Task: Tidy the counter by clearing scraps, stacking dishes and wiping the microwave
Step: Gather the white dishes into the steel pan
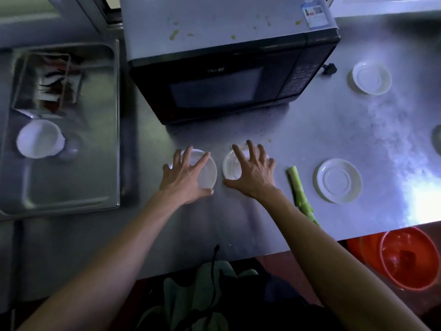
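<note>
Both hands spread, fingers straight: left hand [185, 174] over left dish [207, 173], right hand [252, 173] over right dish [231, 168], before the microwave [224, 75]. Lift one dish by its rim; set it squarely on the other.

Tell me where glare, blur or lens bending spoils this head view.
Head view: strong glare washes out the counter at the right edge; the sink side is dim and its rack is smeared; the wide lens bows the microwave and counter edges; both saucers on the right stay readable.
</note>
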A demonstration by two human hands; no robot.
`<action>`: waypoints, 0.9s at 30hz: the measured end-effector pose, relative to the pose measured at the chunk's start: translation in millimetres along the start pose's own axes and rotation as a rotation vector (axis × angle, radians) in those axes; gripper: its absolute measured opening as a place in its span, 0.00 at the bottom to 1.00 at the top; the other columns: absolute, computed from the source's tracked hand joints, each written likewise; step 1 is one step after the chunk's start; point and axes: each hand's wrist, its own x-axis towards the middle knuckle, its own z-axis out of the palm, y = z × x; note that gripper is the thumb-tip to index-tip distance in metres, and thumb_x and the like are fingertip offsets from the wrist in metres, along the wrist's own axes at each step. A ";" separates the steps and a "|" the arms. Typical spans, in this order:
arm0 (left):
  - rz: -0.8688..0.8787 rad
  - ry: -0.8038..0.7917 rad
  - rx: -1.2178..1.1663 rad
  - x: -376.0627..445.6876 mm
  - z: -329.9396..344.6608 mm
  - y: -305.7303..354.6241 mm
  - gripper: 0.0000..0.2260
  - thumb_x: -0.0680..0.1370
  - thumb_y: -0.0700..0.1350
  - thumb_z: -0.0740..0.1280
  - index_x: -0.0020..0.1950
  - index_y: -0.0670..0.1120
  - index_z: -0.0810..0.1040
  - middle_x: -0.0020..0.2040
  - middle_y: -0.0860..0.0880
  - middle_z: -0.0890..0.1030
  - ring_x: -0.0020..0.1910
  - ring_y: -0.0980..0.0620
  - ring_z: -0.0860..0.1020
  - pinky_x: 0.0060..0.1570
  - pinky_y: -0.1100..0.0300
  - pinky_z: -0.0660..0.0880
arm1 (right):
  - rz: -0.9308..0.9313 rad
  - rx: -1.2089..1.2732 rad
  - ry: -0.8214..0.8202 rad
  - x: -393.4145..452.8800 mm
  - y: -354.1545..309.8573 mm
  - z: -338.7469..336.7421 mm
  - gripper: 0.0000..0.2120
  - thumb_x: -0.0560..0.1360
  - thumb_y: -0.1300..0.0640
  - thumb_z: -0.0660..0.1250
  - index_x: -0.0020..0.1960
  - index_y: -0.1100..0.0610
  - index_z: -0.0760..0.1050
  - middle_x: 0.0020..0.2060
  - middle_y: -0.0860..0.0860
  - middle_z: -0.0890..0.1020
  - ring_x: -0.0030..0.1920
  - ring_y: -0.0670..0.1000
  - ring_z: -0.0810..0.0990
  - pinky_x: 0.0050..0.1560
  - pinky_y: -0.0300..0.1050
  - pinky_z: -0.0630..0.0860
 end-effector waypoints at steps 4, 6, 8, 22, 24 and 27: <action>0.001 0.110 0.000 -5.2 -24.6 -21.9 0.51 0.61 0.74 0.69 0.77 0.62 0.49 0.77 0.46 0.50 0.75 0.40 0.54 0.61 0.33 0.69 | -0.050 -0.037 0.070 7.3 -16.9 -26.0 0.54 0.63 0.25 0.68 0.79 0.41 0.45 0.80 0.53 0.47 0.78 0.63 0.45 0.70 0.70 0.54; -0.020 0.141 -0.032 -9.9 -36.0 -36.0 0.51 0.62 0.75 0.68 0.78 0.63 0.48 0.77 0.47 0.50 0.75 0.40 0.54 0.61 0.34 0.69 | -0.079 -0.037 0.095 9.8 -29.7 -36.9 0.54 0.63 0.25 0.68 0.79 0.41 0.46 0.80 0.53 0.48 0.78 0.63 0.46 0.70 0.70 0.55; -0.040 0.146 -0.047 -14.7 -46.4 -53.1 0.51 0.62 0.76 0.67 0.78 0.63 0.47 0.78 0.47 0.49 0.75 0.40 0.53 0.62 0.34 0.69 | -0.101 -0.016 0.113 11.6 -47.5 -45.1 0.53 0.62 0.25 0.68 0.79 0.41 0.48 0.79 0.52 0.48 0.77 0.62 0.47 0.69 0.70 0.56; -0.274 0.138 -0.236 -71.7 -53.0 -218.0 0.50 0.60 0.74 0.69 0.76 0.66 0.47 0.78 0.52 0.46 0.77 0.41 0.49 0.65 0.31 0.64 | -0.314 0.015 0.084 27.1 -232.4 -38.0 0.53 0.62 0.26 0.70 0.78 0.39 0.47 0.79 0.50 0.48 0.77 0.62 0.47 0.69 0.70 0.59; -0.294 0.124 -0.257 -76.0 -47.3 -239.2 0.50 0.60 0.74 0.68 0.75 0.66 0.47 0.78 0.52 0.46 0.77 0.40 0.49 0.65 0.30 0.64 | -0.337 0.010 0.087 33.0 -255.4 -35.9 0.53 0.62 0.26 0.70 0.78 0.39 0.48 0.79 0.50 0.48 0.77 0.61 0.48 0.68 0.71 0.59; -0.305 0.096 -0.276 -78.6 -34.7 -265.6 0.50 0.61 0.74 0.68 0.76 0.66 0.46 0.79 0.51 0.45 0.78 0.40 0.47 0.67 0.29 0.61 | -0.361 -0.003 0.103 40.4 -283.8 -31.1 0.52 0.62 0.27 0.70 0.78 0.40 0.50 0.79 0.51 0.50 0.76 0.62 0.50 0.66 0.71 0.60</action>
